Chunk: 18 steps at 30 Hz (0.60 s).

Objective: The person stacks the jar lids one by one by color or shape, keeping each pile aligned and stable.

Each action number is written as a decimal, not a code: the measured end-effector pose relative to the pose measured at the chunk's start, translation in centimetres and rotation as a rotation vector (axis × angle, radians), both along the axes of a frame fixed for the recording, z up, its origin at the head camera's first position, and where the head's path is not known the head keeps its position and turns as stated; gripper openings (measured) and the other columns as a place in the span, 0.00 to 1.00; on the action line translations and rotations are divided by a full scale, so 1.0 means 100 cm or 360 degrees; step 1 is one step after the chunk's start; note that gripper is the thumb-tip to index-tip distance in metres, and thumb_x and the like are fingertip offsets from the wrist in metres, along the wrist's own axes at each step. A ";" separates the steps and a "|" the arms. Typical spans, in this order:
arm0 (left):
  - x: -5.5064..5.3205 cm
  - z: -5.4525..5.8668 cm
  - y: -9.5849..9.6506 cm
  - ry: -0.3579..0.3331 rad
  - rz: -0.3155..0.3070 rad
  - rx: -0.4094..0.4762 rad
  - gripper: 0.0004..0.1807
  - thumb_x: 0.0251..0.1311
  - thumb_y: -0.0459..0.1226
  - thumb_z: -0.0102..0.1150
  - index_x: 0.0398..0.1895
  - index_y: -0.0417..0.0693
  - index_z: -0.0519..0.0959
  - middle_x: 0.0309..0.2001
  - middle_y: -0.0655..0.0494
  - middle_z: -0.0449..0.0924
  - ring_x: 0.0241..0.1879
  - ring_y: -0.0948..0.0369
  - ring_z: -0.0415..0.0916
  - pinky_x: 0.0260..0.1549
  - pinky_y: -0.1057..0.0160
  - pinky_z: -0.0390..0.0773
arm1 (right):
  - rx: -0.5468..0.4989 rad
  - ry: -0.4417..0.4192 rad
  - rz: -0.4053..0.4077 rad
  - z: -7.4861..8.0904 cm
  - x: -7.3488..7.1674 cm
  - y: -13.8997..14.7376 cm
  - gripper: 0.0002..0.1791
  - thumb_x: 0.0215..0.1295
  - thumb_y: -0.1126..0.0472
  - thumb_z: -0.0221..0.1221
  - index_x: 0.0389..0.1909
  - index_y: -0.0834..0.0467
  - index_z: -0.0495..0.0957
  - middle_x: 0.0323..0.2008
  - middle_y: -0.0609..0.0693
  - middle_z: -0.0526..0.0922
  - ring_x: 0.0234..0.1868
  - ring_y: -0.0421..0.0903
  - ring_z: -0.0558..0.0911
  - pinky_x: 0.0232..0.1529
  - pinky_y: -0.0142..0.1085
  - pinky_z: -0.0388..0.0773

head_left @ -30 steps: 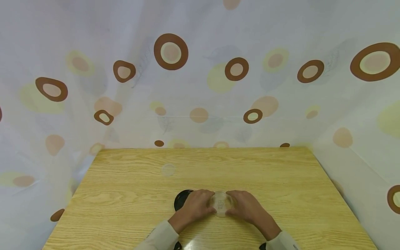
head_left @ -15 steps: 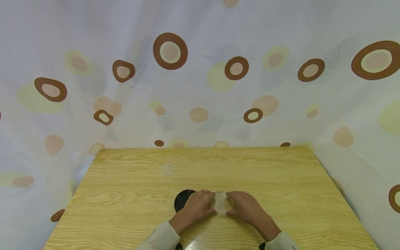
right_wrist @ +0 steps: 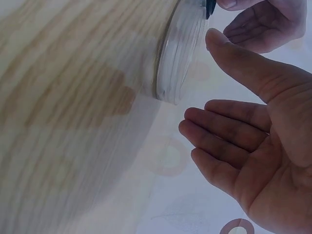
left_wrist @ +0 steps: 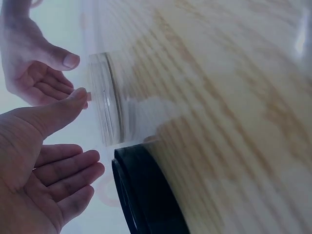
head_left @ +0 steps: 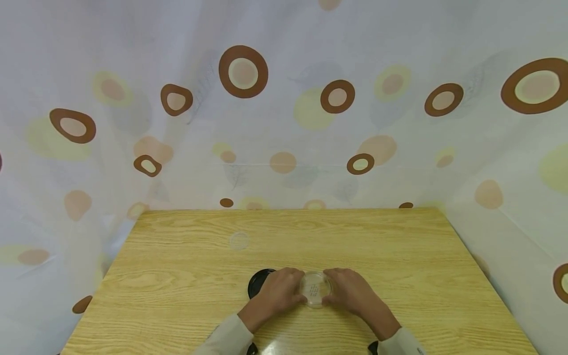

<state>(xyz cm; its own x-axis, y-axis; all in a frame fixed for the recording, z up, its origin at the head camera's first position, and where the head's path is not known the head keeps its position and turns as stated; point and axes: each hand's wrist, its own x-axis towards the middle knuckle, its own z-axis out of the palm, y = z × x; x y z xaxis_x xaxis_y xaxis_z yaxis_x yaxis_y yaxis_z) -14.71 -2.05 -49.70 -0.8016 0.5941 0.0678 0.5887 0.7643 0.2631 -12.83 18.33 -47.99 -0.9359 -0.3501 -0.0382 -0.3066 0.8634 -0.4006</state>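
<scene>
A low, clear round plastic container (head_left: 314, 290) rests on the wooden table, with small lettering on its top and a ribbed side (left_wrist: 105, 102). My left hand (head_left: 280, 291) is at its left, thumb and index spread along the rim. Mirroring it on the right is my right hand (head_left: 351, 295). In the wrist views both hands have relaxed fingers (right_wrist: 219, 129), with the thumb tips right at the container's upper edge. Left of the container lies a black round dish or lid (head_left: 257, 284) with a raised rim (left_wrist: 153, 195), partly hidden by my left hand.
A thin clear disc (head_left: 239, 241) lies flat farther back on the wooden table (head_left: 377, 236). White cloth (head_left: 284, 123) printed with brown and yellow circles stands along the back and both sides of the table.
Both hands stay around the clear container in nearly the same place. The lettering on its top looks slightly turned compared with the first frame. The black piece and the clear disc have not moved.
</scene>
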 end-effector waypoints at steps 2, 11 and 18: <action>-0.001 0.000 -0.002 0.0021 -0.0010 0.0022 0.29 0.47 0.51 0.71 0.50 0.46 0.79 0.49 0.55 0.83 0.48 0.59 0.80 0.45 0.63 0.81 | -0.0012 -0.0015 -0.0016 0.001 -0.002 -0.002 0.34 0.44 0.53 0.74 0.52 0.65 0.77 0.50 0.60 0.82 0.50 0.58 0.81 0.52 0.52 0.77; -0.003 0.004 -0.009 -0.0040 0.0018 0.0080 0.31 0.50 0.49 0.70 0.55 0.44 0.77 0.53 0.51 0.81 0.53 0.56 0.78 0.50 0.60 0.79 | 0.0011 -0.0010 0.0034 0.008 -0.009 -0.014 0.34 0.46 0.53 0.73 0.53 0.65 0.76 0.52 0.60 0.81 0.52 0.59 0.80 0.54 0.51 0.77; -0.006 0.007 -0.015 -0.0023 0.0022 0.0120 0.31 0.49 0.49 0.70 0.55 0.44 0.77 0.53 0.51 0.81 0.53 0.56 0.79 0.50 0.60 0.80 | 0.0018 0.0025 0.0093 0.012 -0.015 -0.021 0.33 0.47 0.54 0.72 0.53 0.66 0.76 0.50 0.60 0.82 0.51 0.58 0.81 0.52 0.51 0.77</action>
<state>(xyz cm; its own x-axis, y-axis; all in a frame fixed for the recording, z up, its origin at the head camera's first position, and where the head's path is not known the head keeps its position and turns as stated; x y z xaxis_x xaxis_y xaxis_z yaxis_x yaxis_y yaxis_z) -15.33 -3.55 -48.96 -0.8109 0.5766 0.1000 0.5739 0.7501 0.3286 -14.32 16.25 -46.81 -0.9145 -0.4036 -0.0279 -0.3627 0.8485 -0.3854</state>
